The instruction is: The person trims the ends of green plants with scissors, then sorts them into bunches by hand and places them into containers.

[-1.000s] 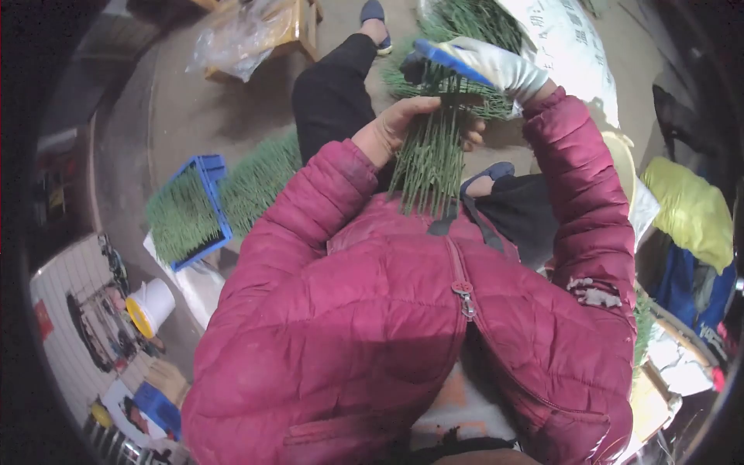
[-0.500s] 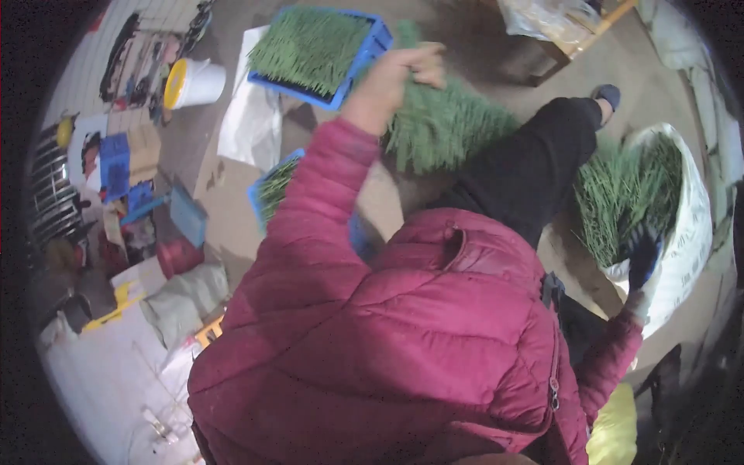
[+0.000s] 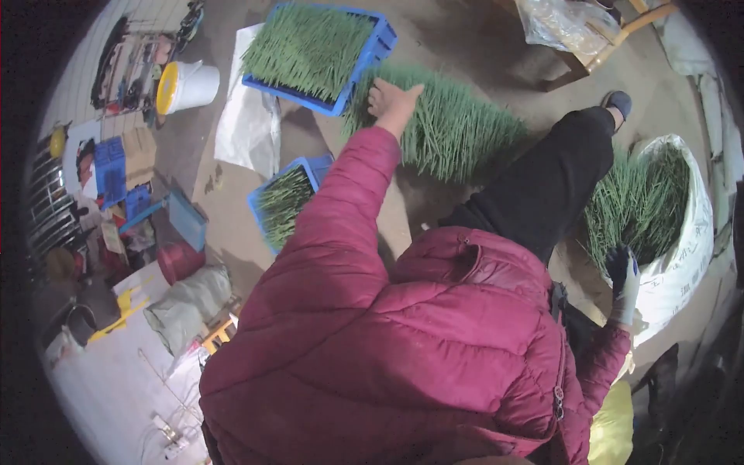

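Note:
My left hand [image 3: 394, 102] is bare, its thumb spread from bent fingers and nothing held, over a broad row of long thin green stalks [image 3: 461, 128]. Beside that row, a blue crate [image 3: 378, 48] is filled with similar cut stalks [image 3: 310, 50]. My right hand [image 3: 622, 271] wears a dark-and-white glove, its fingers partly apart at the near rim of a white woven sack [image 3: 682, 267]. Loose green stalks [image 3: 639, 198] fill the sack's mouth, right by the gloved fingertips.
A smaller blue crate [image 3: 311, 172] with stalks stands near my left forearm. White sheeting [image 3: 249, 124] and a yellow-lidded bucket [image 3: 194, 87] lie further left. A wooden stool [image 3: 597, 62] with clear plastic is at the far side. A yellow bag [image 3: 612, 426] is near my right elbow.
My left hand has come down nearer and its fingers have opened; the stalks beneath lie in a broader row. My gloved right hand has shifted slightly back from the stalks to the sack's rim.

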### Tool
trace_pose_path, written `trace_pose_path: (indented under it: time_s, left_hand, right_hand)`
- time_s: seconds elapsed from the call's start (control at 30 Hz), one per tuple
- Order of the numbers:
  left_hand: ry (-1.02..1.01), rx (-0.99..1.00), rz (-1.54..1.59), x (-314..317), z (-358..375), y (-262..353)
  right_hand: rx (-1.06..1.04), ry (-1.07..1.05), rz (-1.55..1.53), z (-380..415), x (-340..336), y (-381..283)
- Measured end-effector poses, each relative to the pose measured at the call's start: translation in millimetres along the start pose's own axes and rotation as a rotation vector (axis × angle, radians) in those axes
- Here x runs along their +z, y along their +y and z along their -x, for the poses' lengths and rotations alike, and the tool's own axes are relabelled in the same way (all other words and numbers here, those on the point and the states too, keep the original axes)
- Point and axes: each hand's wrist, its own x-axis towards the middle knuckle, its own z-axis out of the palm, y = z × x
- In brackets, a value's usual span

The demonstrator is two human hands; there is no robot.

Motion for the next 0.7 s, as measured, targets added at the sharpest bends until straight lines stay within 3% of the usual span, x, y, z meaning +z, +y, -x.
trace_pose_path:
  time_s: [0.1,0.2,0.3,0.5,0.6,0.7]
  left_hand:
    - [0.258,0.184,-0.293,38.1,-13.3,-30.3]
    - [0.499,0.428,-0.471,64.1,-23.0,-62.2]
    - [0.556,0.564,-0.584,68.3,-32.4,-83.6]
    - [0.473,0.623,-0.524,57.0,-33.1,-86.1]
    - [0.706,0.671,-0.571,58.1,-36.3,-68.9]
    - [0.672,0.824,-0.427,54.4,-42.8,-67.8]
  right_hand:
    - [0.003,-0.046,-0.052,-17.4,-24.3,21.7]
    - [0.185,-0.225,-0.089,-22.6,-37.7,38.7]
    - [0.107,0.027,0.111,17.6,13.4,19.4]
    - [0.102,-0.075,0.154,3.2,10.8,56.8]
    - [0.083,-0.167,0.39,8.6,2.9,59.5]
    - [0.141,-0.066,0.101,1.6,-7.0,72.1]
